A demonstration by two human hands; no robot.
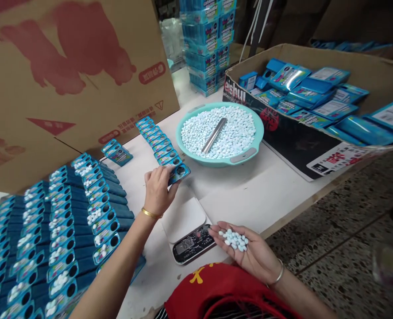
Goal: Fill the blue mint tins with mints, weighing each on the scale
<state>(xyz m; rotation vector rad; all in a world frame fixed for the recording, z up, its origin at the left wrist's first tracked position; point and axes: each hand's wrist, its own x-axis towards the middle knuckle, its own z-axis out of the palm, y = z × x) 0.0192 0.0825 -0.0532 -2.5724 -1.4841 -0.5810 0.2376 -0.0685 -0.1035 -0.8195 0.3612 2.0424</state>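
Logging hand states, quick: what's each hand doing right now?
Left hand: closed, fingers gripping a small blue printed container.
Right hand: open, palm up, holding a pile of small pale-blue oval pellets.

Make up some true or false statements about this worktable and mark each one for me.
1. The right hand has pale pieces in its palm. True.
2. The metal scoop lies on the scale. False: the metal scoop rests on the pieces in the turquoise bowl.
3. The left hand holds a blue pack. True.
4. The scale's display is blank. False: the display shows digits.
5. The open carton contains blue packs. True.
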